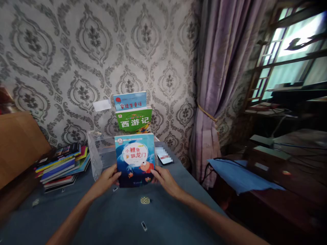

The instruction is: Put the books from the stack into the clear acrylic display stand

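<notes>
Upright between my two hands is a blue picture book (135,173) with an orange fish and a white oval on its cover. My left hand (108,178) grips its left edge, thumb on the front. On the opposite edge, my right hand (165,178) pinches it the same way. Just behind stands a clear acrylic rack (98,153), partly hidden by the book. A green book (135,120) and, higher at the back, a light blue book (130,101) stand upright in it. Whether the held book touches the rack, I cannot tell.
Several books lie in a pile (60,166) at the left, near a brown box (22,146). A phone (164,156) rests right of the rack. On the blue tabletop (122,217) lies a small spotted oval object (145,200). A purple curtain (217,68) hangs at the right.
</notes>
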